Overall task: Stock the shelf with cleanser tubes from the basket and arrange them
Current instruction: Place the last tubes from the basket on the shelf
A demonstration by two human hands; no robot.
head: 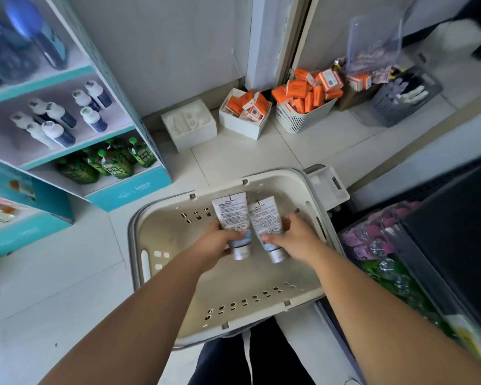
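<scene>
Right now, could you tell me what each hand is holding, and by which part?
The left hand grips the left tube, the right hand the right tube, each low down near the cap.

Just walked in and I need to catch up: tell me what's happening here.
A person is reaching into a cream plastic basket on the floor. The left hand grips the left cleanser tube, and the right hand grips the right cleanser tube, caps toward the person. Neither tube is on the teal shelf unit yet.
</scene>
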